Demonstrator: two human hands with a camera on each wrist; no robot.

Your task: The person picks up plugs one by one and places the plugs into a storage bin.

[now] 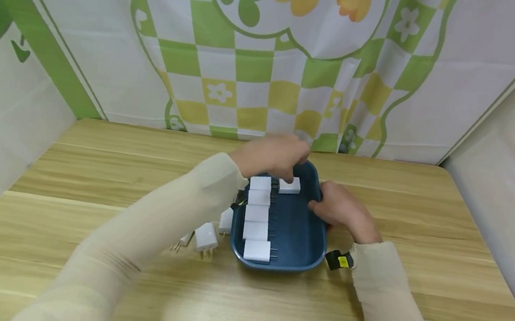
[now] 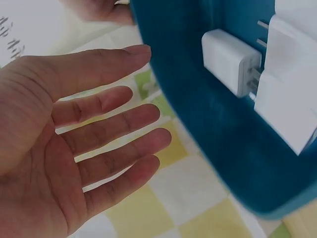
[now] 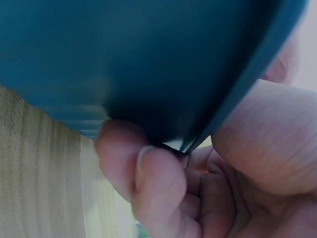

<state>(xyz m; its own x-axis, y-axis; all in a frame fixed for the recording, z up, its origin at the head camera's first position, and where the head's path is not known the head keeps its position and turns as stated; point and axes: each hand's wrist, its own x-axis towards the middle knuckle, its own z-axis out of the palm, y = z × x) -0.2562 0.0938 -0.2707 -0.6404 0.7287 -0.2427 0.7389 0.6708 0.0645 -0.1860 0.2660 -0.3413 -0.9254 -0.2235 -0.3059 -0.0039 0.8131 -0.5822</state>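
Note:
A dark blue tray (image 1: 292, 230) holds several white plug adapters (image 1: 257, 213) in a column along its left side, prongs toward the right. One more plug adapter (image 1: 290, 185) lies at the far end, its prongs facing that column. Over the tray's far end is my left hand (image 1: 272, 154); in the left wrist view the fingers (image 2: 124, 124) are spread and hold nothing, close by the tray's rim. My right hand (image 1: 341, 208) grips the right side of the tray, thumb over the rim and fingers (image 3: 158, 183) against the outer wall.
Left of the tray, a few loose white plug adapters (image 1: 205, 236) lie on the wooden table (image 1: 199, 305), partly hidden by the left sleeve (image 1: 156, 223). A green and yellow checked curtain (image 1: 249, 72) hangs behind the table's back edge.

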